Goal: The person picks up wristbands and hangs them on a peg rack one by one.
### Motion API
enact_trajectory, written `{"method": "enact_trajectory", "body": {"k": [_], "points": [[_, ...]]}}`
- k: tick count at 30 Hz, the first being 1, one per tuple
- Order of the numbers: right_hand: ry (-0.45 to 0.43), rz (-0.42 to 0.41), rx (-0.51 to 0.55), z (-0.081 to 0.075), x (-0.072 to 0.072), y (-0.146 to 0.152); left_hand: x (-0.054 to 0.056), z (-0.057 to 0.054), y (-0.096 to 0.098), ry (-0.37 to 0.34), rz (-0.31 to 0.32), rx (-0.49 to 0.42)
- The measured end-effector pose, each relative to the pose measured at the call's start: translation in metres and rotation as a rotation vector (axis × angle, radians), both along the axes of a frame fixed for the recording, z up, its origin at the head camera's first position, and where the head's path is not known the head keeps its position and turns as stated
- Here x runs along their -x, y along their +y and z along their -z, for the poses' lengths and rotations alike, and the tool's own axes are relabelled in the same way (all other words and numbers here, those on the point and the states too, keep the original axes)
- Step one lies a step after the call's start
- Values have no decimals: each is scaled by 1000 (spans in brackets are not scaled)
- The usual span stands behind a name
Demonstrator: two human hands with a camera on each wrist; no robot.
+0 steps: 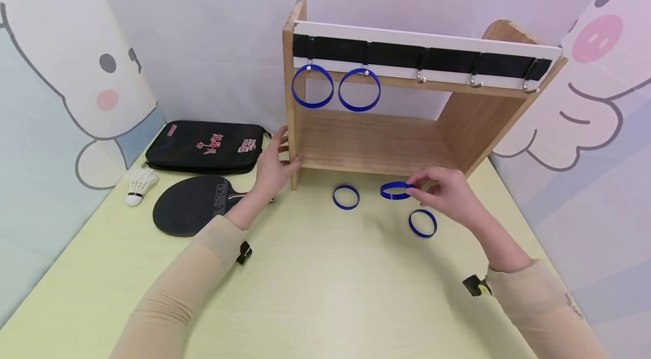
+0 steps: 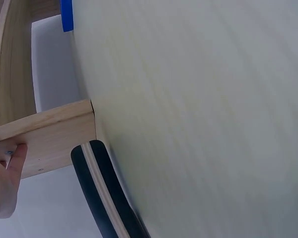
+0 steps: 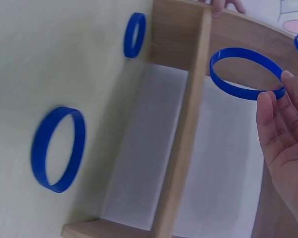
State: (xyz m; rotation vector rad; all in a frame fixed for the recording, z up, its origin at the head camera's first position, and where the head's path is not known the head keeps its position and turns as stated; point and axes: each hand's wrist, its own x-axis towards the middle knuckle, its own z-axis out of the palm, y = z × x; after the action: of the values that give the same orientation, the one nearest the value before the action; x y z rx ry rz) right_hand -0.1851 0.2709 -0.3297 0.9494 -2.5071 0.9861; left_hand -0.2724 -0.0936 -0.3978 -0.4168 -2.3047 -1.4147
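Observation:
My right hand (image 1: 445,195) pinches a thin blue ring (image 3: 246,93) between thumb and fingertips, in front of the shelf's lower board. My left hand (image 1: 274,167) presses its fingers against the outer face of the wooden shelf's left side panel (image 2: 59,148). Two blue rings lie on the table below, a left one (image 1: 346,197) and a right one (image 1: 422,223). From the two leftmost hooks on the rack strip (image 1: 396,56) hang two more rings, one (image 1: 312,105) beside the other (image 1: 359,108). The three hooks to their right, including the middle hook (image 1: 420,77), carry nothing.
On the left lie a black zip case (image 1: 203,147), a black table tennis paddle (image 1: 185,206) and a white shuttlecock (image 1: 140,182). The paddle's handle (image 2: 102,188) points toward the shelf's left panel. Cartoon-printed walls (image 1: 203,37) enclose the table (image 1: 315,291).

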Motion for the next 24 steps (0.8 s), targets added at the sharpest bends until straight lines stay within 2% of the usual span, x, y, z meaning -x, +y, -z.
{"method": "enact_trajectory", "body": {"k": [7, 18, 24], "points": [[77, -15, 106, -24, -4, -4, 1, 1, 0, 6, 2, 3], [144, 25, 310, -64, -4, -18, 0, 1, -1, 4, 2, 6], [161, 66, 500, -82, 3, -29, 1, 2, -1, 25, 10, 8]]}}
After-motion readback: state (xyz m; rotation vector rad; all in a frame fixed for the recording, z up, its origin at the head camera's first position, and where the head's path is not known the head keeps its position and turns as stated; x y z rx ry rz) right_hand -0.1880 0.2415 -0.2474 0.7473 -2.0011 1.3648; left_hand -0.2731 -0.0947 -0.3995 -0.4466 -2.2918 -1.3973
